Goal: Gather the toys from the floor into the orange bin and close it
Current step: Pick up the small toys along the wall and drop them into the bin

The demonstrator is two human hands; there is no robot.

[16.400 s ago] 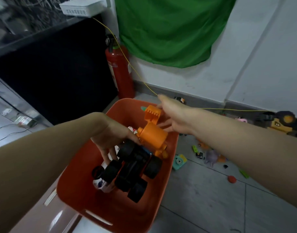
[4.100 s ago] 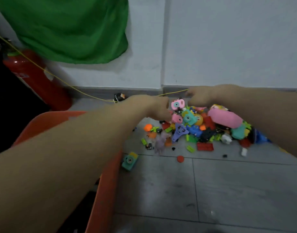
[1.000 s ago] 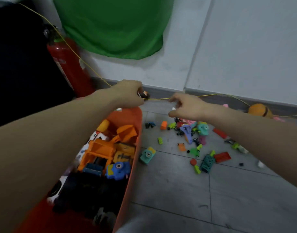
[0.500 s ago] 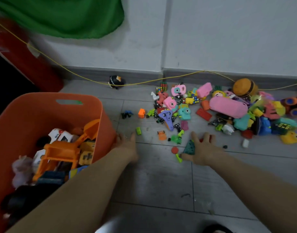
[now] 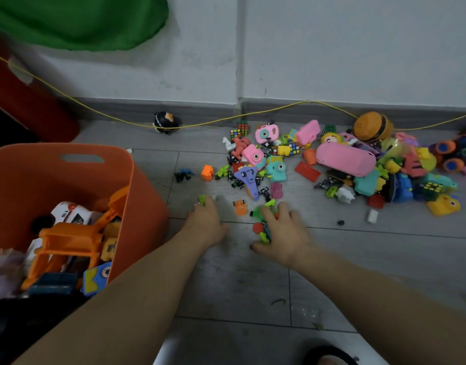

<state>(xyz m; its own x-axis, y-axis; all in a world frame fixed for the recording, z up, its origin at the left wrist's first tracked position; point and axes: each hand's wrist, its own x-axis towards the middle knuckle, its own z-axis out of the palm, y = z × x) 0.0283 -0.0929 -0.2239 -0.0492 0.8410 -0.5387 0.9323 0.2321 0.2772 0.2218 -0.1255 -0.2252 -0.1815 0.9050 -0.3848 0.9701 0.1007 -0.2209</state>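
The orange bin (image 5: 108, 152) stands at the left, open and holding an orange digger (image 5: 68, 239), a white car (image 5: 71, 214) and other toys. A pile of small toys (image 5: 345, 159) is spread over the grey floor by the wall. My left hand (image 5: 206, 223) reaches down to the floor and its fingertips pinch a small green brick (image 5: 201, 199). My right hand (image 5: 283, 234) curls over a cluster of small pieces, a red disc (image 5: 258, 227) and a green bit (image 5: 264, 237) showing between thumb and fingers. A small orange car (image 5: 239, 207) lies between my hands.
A yellow cable (image 5: 213, 125) runs along the skirting, past a round black toy (image 5: 164, 123). A red fire extinguisher (image 5: 29, 101) leans behind the bin and a green cloth (image 5: 76, 19) hangs above. A sandalled foot (image 5: 329, 358) shows at the bottom edge.
Both hands have slid forward over the floor. The left one left the bin's side and reached the green brick. The right one closed over the small pieces near the red disc.
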